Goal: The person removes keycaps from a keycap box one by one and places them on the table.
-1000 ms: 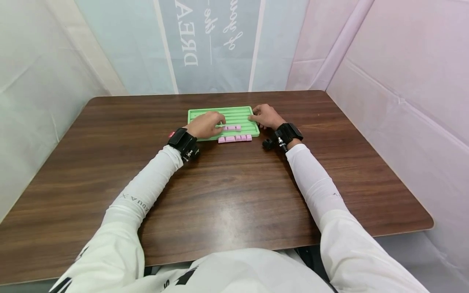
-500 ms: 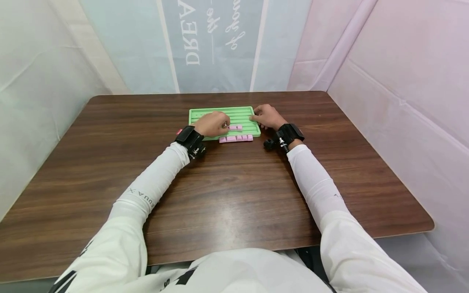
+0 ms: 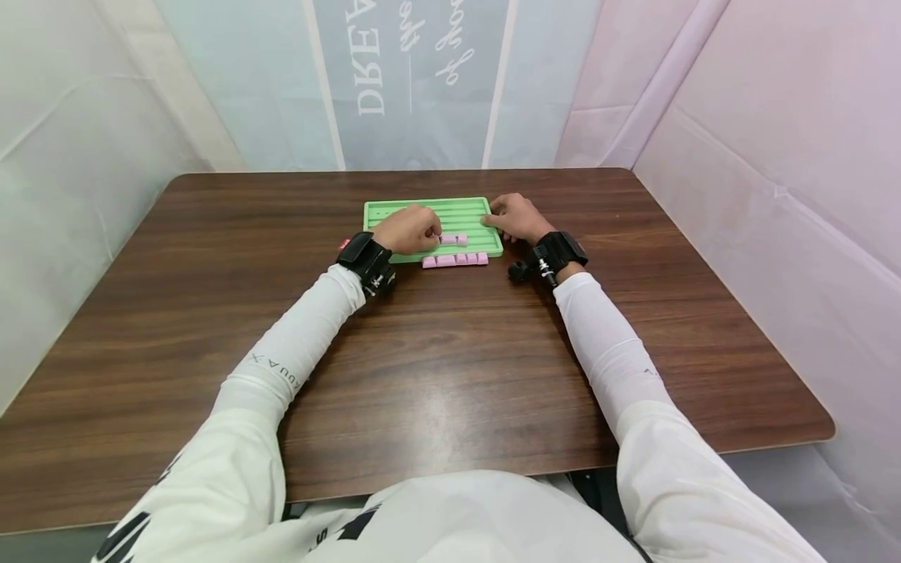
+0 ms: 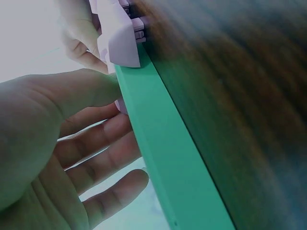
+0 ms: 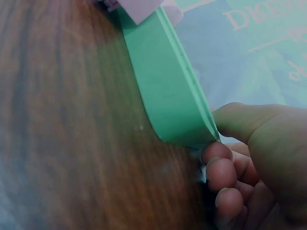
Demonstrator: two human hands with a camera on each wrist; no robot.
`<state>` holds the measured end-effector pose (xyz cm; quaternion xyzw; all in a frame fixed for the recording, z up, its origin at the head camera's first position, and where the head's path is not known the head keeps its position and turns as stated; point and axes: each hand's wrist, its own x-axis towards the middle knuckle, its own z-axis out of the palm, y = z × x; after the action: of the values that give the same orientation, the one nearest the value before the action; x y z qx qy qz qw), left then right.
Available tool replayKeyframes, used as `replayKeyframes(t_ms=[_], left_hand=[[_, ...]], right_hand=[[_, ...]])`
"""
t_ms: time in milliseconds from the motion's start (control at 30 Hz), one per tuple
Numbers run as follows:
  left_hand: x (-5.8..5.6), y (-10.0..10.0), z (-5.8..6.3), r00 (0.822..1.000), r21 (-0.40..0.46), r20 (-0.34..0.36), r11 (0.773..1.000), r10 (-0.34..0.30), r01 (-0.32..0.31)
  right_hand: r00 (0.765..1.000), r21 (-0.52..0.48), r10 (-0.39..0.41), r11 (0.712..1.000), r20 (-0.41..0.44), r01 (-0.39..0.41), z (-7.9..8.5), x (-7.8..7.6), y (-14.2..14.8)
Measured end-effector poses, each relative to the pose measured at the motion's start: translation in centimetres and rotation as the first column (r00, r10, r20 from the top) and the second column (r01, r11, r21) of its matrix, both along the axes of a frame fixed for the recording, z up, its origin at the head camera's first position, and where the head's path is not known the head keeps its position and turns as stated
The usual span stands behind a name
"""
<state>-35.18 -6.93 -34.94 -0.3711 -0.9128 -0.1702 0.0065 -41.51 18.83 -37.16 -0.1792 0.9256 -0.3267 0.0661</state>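
Note:
A light green ridged tray (image 3: 468,207) lies on the table, with pink keycaps (image 3: 461,239) in one of its grooves. My left hand (image 3: 410,229) reaches over the tray's left part and pinches a pink keycap (image 4: 121,105) at the left end of that row; thumb and fingers hide most of it. More pink keycaps (image 3: 455,260) stand in a row along the tray's near edge, their stems facing outward in the left wrist view. My right hand (image 3: 519,217) grips the tray's right end, thumb on the rim (image 5: 211,122) and fingers curled against its outer side.
The brown wooden table (image 3: 436,352) reaches around the tray on all sides. Pale curtains (image 3: 774,156) hang close behind and beside it. Each wrist wears a black camera strap (image 3: 559,250).
My left hand has shifted slightly right along the keycap row, covering more of its left end. The right hand stays on the tray. The head view has tilted a little.

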Motion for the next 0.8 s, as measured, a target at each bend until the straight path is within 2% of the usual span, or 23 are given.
replayKeyframes(t_ms=[167, 333, 533, 800], left_hand=[[0.16, 0.02, 0.08, 1.0, 0.004, -0.01, 1.0, -0.009, 0.009], [-0.22, 0.02, 0.1, 1.0, 0.002, -0.016, 1.0, -0.016, 0.016], [-0.22, -0.03, -0.04, 1.0, -0.006, -0.013, 1.0, -0.004, 0.004], [-0.11, -0.45, -0.03, 1.0, 0.021, -0.002, 0.999, -0.025, 0.025]], right_hand=[[1.0, 0.011, 0.005, 1.0, 0.004, -0.005, -0.09, -0.1, 0.09], [1.0, 0.014, 0.004, 1.0, -0.007, -0.004, -0.07, -0.22, 0.11], [1.0, 0.002, -0.001, 1.0, -0.004, 0.001, -0.06, -0.13, 0.06], [1.0, 0.012, -0.019, 1.0, 0.011, 0.019, 0.08, -0.11, -0.23]])
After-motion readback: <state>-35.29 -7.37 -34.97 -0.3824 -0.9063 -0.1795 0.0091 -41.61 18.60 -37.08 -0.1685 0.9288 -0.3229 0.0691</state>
